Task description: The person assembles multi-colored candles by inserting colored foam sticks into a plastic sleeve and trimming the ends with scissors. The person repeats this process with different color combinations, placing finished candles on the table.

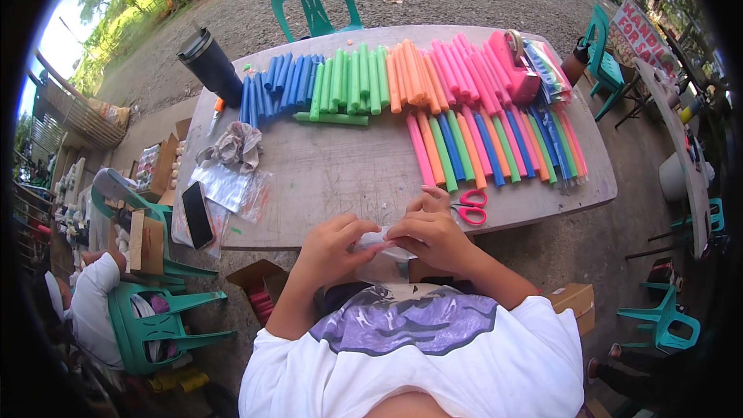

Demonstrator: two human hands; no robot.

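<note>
At the table's near edge, my left hand (334, 246) and my right hand (435, 231) come together, fingers pinched on the top of a clear plastic bag (379, 267). The bag hangs toward my lap; its lower part is partly hidden. Just right of my right hand lie red-handled scissors (470, 207). Beyond it is a mixed row of pink, orange, green and blue candles (487, 147), the right ones in clear wrap. Behind stand groups of blue candles (290, 81), green candles (348, 81), orange candles (414, 73) and pink candles (468, 70).
On the table (333, 162) are a dark tumbler (209, 66), an orange-handled cutter (216, 114), a crumpled cloth (234, 145), plastic bags (224, 188), a phone (198, 215) and a pink tape dispenser (515, 70). Green chairs (313, 8) stand around; a person (97, 306) sits at left.
</note>
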